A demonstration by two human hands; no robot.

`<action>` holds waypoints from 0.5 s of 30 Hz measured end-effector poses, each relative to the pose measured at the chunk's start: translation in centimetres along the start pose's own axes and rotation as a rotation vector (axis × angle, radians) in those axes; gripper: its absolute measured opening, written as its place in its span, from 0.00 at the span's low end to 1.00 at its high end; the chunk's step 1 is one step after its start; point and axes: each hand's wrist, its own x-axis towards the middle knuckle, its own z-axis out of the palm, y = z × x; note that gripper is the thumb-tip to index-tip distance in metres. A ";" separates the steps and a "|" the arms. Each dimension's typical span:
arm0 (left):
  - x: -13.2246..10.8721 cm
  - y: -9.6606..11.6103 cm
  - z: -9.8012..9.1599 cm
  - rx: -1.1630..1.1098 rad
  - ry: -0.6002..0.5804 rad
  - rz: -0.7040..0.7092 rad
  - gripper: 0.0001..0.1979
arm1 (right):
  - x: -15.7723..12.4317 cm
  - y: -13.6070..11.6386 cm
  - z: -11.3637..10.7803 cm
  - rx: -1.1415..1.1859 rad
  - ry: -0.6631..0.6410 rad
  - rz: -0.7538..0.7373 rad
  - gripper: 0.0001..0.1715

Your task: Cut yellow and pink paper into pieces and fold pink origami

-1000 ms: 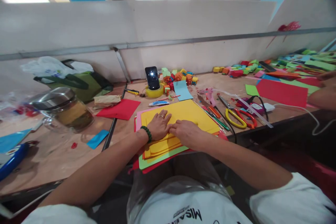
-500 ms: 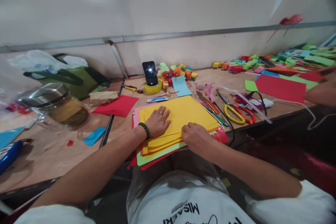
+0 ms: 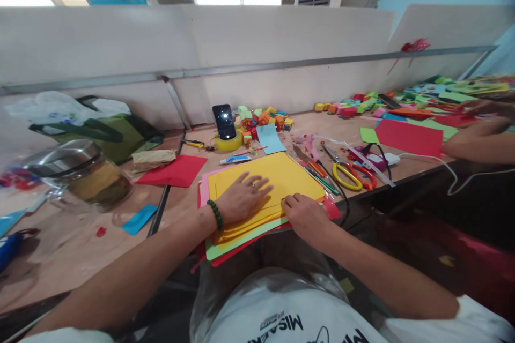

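A stack of yellow paper lies at the table's front edge, over green, pink and red sheets that stick out around it. My left hand, with a green bead bracelet at the wrist, rests on the top sheet with its fingers spread. At the stack's near edge, the bent fingers of my right hand pinch the yellow paper; the thumb is mostly hidden. Beyond the stack lie a light blue sheet and a small blue-and-white tube.
Right of the stack are scissors, a pink glue gun and pens. A phone leans on a yellow tape roll near folded paper pieces. At left stands a glass jug. Another person's hand is at far right.
My left hand has slid slightly right over the yellow sheet, its fingers more spread. My right hand stays at the near edge. The head view has tilted up a little.
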 end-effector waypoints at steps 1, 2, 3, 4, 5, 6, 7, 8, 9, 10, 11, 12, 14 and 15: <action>-0.4 0.6 -0.3 0.010 -0.018 0.075 0.20 | 0.0 0.0 0.1 -0.005 0.012 -0.001 0.14; -1.0 1.1 -0.5 0.020 -0.028 0.116 0.21 | 0.0 0.0 0.3 -0.008 0.027 -0.003 0.14; -1.5 1.5 -0.7 0.032 -0.022 0.126 0.23 | 0.0 0.0 0.4 -0.007 0.042 -0.008 0.13; -2.2 1.8 -0.7 0.044 -0.007 0.118 0.26 | -0.1 0.1 0.6 -0.003 0.057 -0.011 0.13; -2.9 2.1 -0.6 0.060 0.014 0.101 0.28 | -0.1 0.1 0.7 0.001 0.067 -0.014 0.13; -3.6 2.2 -0.6 0.075 0.031 0.079 0.30 | -0.2 0.1 0.9 0.006 0.073 -0.017 0.12; -4.4 2.3 -0.5 0.088 0.046 0.058 0.32 | -0.3 0.2 1.1 0.011 0.077 -0.021 0.12; -5.2 2.3 -0.4 0.096 0.059 0.033 0.32 | -0.4 0.2 1.2 0.015 0.082 -0.027 0.13; -6.0 2.2 -0.3 0.096 0.069 0.005 0.32 | -0.4 0.3 1.3 0.019 0.089 -0.034 0.13; -6.9 2.1 -0.2 0.091 0.082 -0.024 0.32 | -0.5 0.3 1.4 0.022 0.097 -0.039 0.13; -7.8 1.9 0.0 0.083 0.099 -0.054 0.31 | -0.5 0.4 1.5 0.024 0.102 -0.043 0.13; -8.7 1.6 0.3 0.078 0.113 -0.076 0.29 | -0.5 0.5 1.5 0.026 0.103 -0.043 0.13; -10.3 1.1 1.1 0.070 0.147 -0.113 0.27 | -0.4 0.5 1.2 0.029 0.080 -0.031 0.12; -11.0 0.9 1.5 0.064 0.159 -0.132 0.27 | -0.3 0.5 1.0 0.034 0.055 -0.017 0.12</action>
